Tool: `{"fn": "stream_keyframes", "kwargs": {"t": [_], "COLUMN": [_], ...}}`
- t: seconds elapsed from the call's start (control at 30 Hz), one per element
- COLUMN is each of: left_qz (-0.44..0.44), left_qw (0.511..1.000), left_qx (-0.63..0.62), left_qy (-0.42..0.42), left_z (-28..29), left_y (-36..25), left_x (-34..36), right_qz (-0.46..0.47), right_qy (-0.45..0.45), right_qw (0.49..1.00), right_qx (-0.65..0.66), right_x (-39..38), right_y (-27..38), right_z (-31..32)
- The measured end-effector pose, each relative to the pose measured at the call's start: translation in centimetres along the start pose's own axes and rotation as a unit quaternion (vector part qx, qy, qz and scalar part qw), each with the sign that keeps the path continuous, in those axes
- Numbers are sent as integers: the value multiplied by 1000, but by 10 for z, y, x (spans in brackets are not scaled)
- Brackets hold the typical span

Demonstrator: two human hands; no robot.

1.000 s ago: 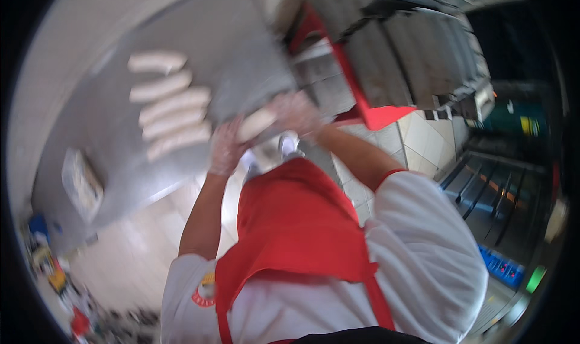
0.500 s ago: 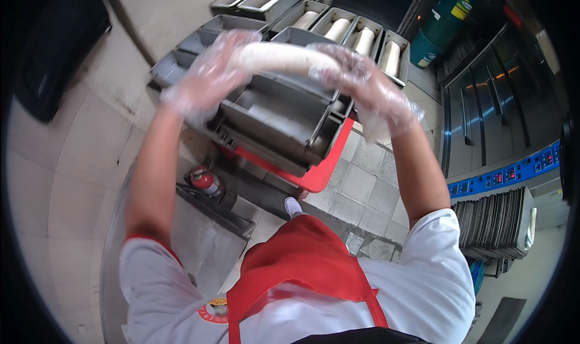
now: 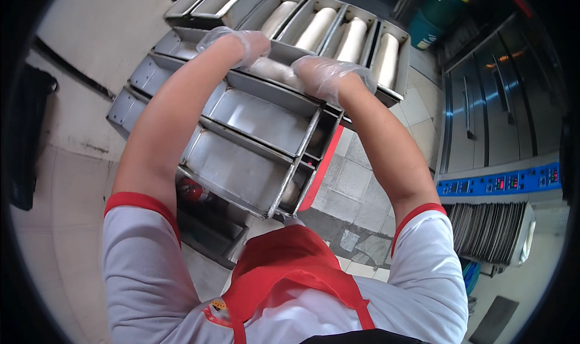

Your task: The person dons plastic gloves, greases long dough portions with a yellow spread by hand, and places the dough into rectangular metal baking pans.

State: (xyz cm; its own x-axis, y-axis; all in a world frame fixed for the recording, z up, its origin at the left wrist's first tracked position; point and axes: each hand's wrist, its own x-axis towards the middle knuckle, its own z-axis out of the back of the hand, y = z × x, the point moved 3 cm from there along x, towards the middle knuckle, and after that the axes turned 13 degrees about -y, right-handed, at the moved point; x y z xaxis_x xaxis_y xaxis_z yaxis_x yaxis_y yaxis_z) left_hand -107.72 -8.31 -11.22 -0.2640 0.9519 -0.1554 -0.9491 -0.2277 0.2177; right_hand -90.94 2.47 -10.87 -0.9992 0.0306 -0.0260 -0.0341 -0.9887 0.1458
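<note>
A pale log of dough (image 3: 273, 71) lies lengthwise in or just above a long metal loaf pan, its ends covered by my gloved hands. My left hand (image 3: 246, 47), in a clear plastic glove, curls over the left end. At the right end, my right hand (image 3: 326, 78) is closed round the dough in the same kind of glove. Most fingertips are hidden behind the hands and the dough. Nearer to me are two bare loaf pans, a middle pan (image 3: 260, 117) and a front pan (image 3: 238, 166).
Behind my hands stand several pans with dough logs (image 3: 356, 39). The pans rest above a red surface (image 3: 323, 172). A fire extinguisher (image 3: 192, 190) is below on the left. Steel ovens (image 3: 483, 111) with a blue control panel (image 3: 501, 180) and stacked dark sheets (image 3: 489, 232) line the right.
My hands have carried the dough log forward and down to the pan behind the two bare ones. My view has come closer over the pans.
</note>
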Motion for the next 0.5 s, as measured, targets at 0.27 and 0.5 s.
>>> {"fn": "stream_keyframes", "kwargs": {"t": [0.27,0.5], "left_qz": [206,683], "left_qw": [856,598], "left_qx": [-157,-122], "left_qy": [-447,-402], "left_z": [74,-102], "left_y": [-34,-225], "left_x": [-224,-662], "right_qz": [26,286], "right_qy": [-163,-463], "right_qw": [980,752], "right_qx": [110,371], "right_x": [-33,-200], "right_y": [39,231], "right_z": [46,45]}}
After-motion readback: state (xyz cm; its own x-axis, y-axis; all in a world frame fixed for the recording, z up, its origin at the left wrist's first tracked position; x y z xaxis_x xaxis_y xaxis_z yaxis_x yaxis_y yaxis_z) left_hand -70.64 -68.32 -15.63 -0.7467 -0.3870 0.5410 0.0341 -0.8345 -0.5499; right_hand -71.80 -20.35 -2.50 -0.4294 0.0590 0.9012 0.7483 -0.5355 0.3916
